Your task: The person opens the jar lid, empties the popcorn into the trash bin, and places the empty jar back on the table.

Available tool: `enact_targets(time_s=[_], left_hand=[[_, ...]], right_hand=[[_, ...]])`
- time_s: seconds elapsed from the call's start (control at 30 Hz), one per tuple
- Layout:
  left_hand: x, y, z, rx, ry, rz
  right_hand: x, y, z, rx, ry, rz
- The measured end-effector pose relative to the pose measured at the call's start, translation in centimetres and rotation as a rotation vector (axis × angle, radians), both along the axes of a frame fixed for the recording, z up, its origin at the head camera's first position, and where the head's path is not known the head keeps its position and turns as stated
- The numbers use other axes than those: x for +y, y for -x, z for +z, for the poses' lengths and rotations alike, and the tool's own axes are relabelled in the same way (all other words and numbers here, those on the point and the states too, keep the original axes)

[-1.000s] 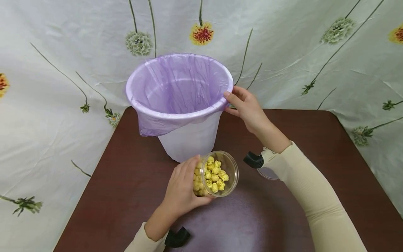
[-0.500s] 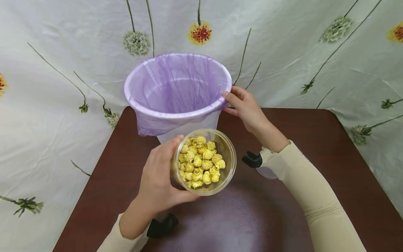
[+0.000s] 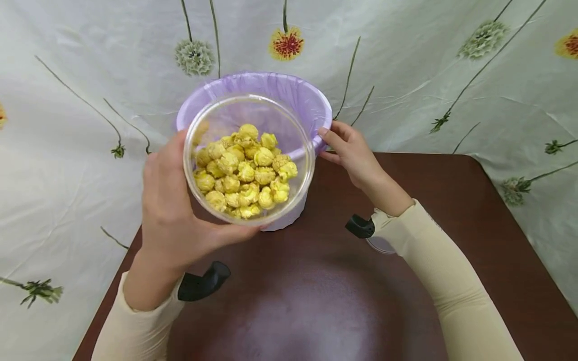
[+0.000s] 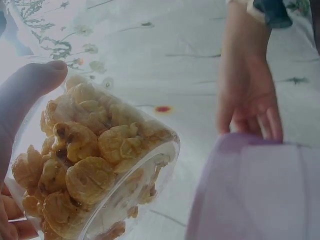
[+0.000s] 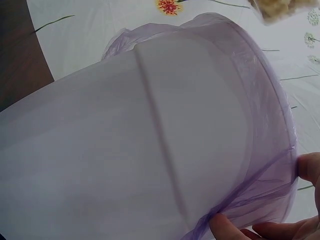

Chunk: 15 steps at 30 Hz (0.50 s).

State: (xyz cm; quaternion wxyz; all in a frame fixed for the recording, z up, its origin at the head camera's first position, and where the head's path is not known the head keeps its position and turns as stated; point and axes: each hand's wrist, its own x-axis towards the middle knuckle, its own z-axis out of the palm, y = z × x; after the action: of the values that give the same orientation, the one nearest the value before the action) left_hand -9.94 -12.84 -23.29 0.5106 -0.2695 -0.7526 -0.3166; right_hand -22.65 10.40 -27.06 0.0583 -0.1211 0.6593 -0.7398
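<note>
My left hand [image 3: 173, 210] grips a clear plastic jar [image 4: 107, 165] around its side, thumb underneath and fingers along the left in the head view. Yellow popcorn [image 3: 246, 170] fills much of the jar, whose round mouth faces the head camera. Behind it stands a white trash can [image 5: 100, 150], lined with a thin purple bag [image 3: 311, 100] folded over its rim. The jar overlaps the can's opening in the head view. My right hand [image 3: 354, 153] pinches the rim and bag at the can's right side, thumb on top and fingers outside.
A dark reddish-brown table [image 3: 289, 301] lies below. A round clear lid [image 3: 381, 244] rests on it, partly hidden by the right sleeve [image 3: 433, 260]. A pale flowered cloth [image 3: 406, 75] hangs behind the table and can.
My left hand has raised the popcorn jar up and to the left, nearer the head camera, from low in front of the can. The right hand stays at the rim.
</note>
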Motion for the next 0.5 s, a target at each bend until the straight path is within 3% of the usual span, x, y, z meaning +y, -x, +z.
enact_targets(time_s=[0.13, 0.33, 0.5], left_hand=[[-0.8, 1.5, 2.0, -0.027, 0.035, 0.057], [-2.4, 4.4, 4.8, -0.050, 0.134, 0.203], [-3.0, 6.5, 6.8, -0.044, 0.239, 0.252]], right_hand=[[0.0, 0.0, 0.0, 0.000, 0.010, -0.003], [-0.1, -0.3, 0.0, -0.013, 0.001, -0.008], [-0.1, -0.3, 0.2, -0.018, 0.002, -0.013]])
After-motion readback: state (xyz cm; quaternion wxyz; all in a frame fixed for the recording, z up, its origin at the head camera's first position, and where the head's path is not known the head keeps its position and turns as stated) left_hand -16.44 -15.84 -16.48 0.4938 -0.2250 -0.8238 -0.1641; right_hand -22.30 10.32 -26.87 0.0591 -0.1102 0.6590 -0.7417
